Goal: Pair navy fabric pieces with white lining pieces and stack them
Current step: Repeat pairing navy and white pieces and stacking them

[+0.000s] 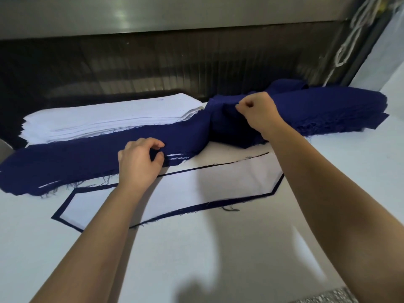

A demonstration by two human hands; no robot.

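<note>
While the left hand pinches the near edge of a long navy piece with curled fingers, the right hand pinches the same piece farther right. Far right sits a navy pile, far left a white pile. Nearer, a white piece lies on a navy one on the table.

Single view: head cam, wide-angle, worn high, looks fwd & down across white table from its near side. Close range: both forearms enter from bottom edge, left hand & right hand mid-frame, gripping navy fabric. Dark panel fills the top, far side.
</note>
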